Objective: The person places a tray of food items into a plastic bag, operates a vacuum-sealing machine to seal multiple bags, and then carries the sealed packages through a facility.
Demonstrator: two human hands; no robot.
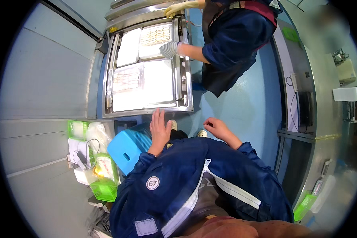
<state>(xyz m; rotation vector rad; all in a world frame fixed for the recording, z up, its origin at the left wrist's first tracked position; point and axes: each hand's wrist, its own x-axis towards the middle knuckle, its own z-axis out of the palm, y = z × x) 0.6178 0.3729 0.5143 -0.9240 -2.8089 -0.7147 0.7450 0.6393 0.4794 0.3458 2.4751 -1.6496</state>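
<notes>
My left hand [160, 131] is empty, its fingers extended, fingertips at the near edge of a metal-framed machine bed [148, 113]. Four white trays lie on that bed. The back right tray [153, 53] and the front left tray [128, 96] each bear rows of small pale brownish pieces; the back left tray [128, 49] and the front right tray [159, 80] look plain white, partly from glare. My right hand [220, 128] hangs over the floor in front of my jacket, fingers curled, with nothing visible in it.
A co-worker in a dark apron [214, 74] stands right of the machine, one gloved hand over the back right tray, the other at the machine's far part. Left of me are a blue plastic stool [126, 148] and green baskets [104, 189]. A steel counter [324, 119] runs along the right.
</notes>
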